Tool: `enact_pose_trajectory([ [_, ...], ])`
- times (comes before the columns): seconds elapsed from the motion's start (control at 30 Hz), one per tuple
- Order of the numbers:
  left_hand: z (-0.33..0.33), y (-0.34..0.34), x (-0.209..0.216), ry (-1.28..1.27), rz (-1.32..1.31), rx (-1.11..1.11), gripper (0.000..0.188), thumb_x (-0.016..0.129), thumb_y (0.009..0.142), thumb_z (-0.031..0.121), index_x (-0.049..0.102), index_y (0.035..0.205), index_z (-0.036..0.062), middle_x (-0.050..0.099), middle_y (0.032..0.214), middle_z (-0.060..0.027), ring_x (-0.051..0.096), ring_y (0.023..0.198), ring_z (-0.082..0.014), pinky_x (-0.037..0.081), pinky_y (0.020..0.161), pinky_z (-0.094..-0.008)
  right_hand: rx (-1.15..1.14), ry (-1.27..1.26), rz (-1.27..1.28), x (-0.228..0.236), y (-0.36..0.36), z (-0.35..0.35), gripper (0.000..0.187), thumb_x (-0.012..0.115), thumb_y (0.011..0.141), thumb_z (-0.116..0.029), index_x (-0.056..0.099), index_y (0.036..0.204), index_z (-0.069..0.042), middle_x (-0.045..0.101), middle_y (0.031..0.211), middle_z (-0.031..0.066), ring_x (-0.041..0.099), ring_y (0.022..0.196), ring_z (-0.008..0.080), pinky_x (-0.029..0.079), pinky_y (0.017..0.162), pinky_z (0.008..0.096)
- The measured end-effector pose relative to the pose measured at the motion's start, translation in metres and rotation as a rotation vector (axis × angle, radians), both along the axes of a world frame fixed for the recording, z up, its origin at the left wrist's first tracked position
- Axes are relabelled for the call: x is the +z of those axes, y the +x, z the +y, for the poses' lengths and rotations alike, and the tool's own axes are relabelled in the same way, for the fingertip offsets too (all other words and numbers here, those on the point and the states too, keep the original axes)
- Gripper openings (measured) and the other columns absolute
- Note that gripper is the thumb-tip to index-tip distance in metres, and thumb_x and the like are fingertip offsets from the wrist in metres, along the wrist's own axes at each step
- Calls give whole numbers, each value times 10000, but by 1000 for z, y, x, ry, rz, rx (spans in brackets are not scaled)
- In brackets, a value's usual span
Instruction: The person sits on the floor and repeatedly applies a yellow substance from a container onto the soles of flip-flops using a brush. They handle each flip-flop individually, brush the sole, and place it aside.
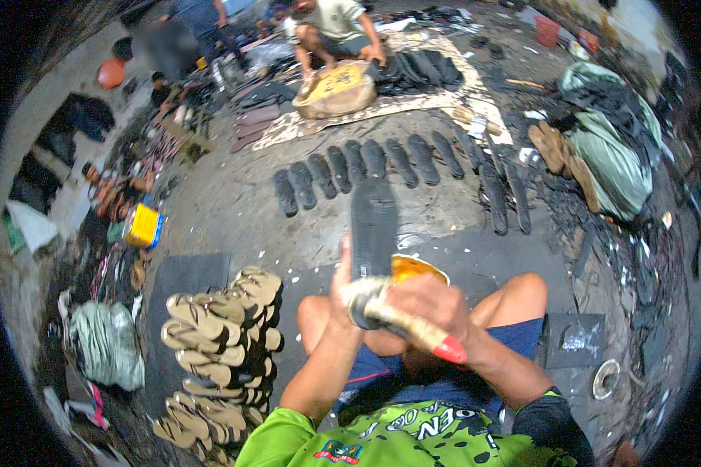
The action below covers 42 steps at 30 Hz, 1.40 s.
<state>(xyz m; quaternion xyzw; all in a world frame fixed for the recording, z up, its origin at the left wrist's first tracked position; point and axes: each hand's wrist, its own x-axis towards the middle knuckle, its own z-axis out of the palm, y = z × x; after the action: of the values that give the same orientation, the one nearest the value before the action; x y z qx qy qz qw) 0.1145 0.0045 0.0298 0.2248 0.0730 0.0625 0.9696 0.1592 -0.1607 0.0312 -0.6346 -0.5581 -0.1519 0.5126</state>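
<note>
My left hand (341, 284) grips the near end of a dark shoe sole (375, 222), its thumb pointing up along the left edge. The sole is slightly blurred and held out in front of my lap. My right hand (430, 305) is closed around a brush (418, 330) with a pale wooden handle and a red end. The brush's light, bound head lies against the near end of the sole, by my left fingers. Just behind my right hand, a container (419, 269) with orange-yellow contents shows in part. Farther off, several black soles (374, 159) lie in a row on the floor.
Stacked tan flip-flops (210, 331) stand at my left. A yellow-blue tin (143, 226) sits farther left. Opposite, another person (331, 27) crouches at a round block (339, 101) on a patterned sheet. Green sacks (611, 167) and dark scraps lie at right, near a round ring-shaped thing (606, 379).
</note>
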Motion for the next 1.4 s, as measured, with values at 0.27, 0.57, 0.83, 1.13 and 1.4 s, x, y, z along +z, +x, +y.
enact_pose_trajectory([
  [0.27, 60, 136, -83, 190, 213, 99, 408, 376, 1032, 365, 583, 1218, 66, 675, 1114, -87, 657, 954, -223, 544, 839, -372, -136, 391, 644, -71, 56, -33, 227, 675, 866, -153, 648, 1049, -22, 657, 995, 101, 641, 885, 215, 520, 771, 335],
  [0.57, -12, 374, -210, 269, 446, -119, 476, 385, 1033, 368, 424, 1386, 51, 501, 1393, -125, 515, 1236, -306, 372, 1077, -482, -776, 712, 1241, -178, 144, -77, 209, 581, 956, -138, 608, 1130, -26, 639, 1061, 57, 600, 934, 142, 505, 698, 315],
  [0.83, -55, 547, -247, 141, 356, -68, 402, 413, 1031, 378, 524, 1171, 18, 616, 1020, -118, 608, 907, -243, 514, 803, -366, -664, 700, 1305, -178, 154, -73, 214, 574, 958, -145, 601, 1119, -6, 655, 1074, 88, 632, 932, 169, 524, 687, 322],
  [1.13, 26, 256, -175, 541, 406, -330, 491, 596, 940, 394, 487, 1310, 90, 582, 1259, -99, 561, 1120, -219, 436, 975, -386, -559, 522, 1315, -185, 139, -52, 280, 632, 938, -193, 624, 1136, 5, 654, 1082, 90, 604, 970, 146, 485, 824, 304],
  [1.4, 180, -131, -71, 1178, 815, 1137, 324, 605, 960, 299, 663, 1096, 11, 664, 1053, -32, 579, 997, -123, 446, 919, -294, -251, -690, 226, -177, 87, 40, 281, 667, 862, -174, 664, 1091, -12, 441, 1415, 206, 408, 1317, 349, 272, 1119, 484],
])
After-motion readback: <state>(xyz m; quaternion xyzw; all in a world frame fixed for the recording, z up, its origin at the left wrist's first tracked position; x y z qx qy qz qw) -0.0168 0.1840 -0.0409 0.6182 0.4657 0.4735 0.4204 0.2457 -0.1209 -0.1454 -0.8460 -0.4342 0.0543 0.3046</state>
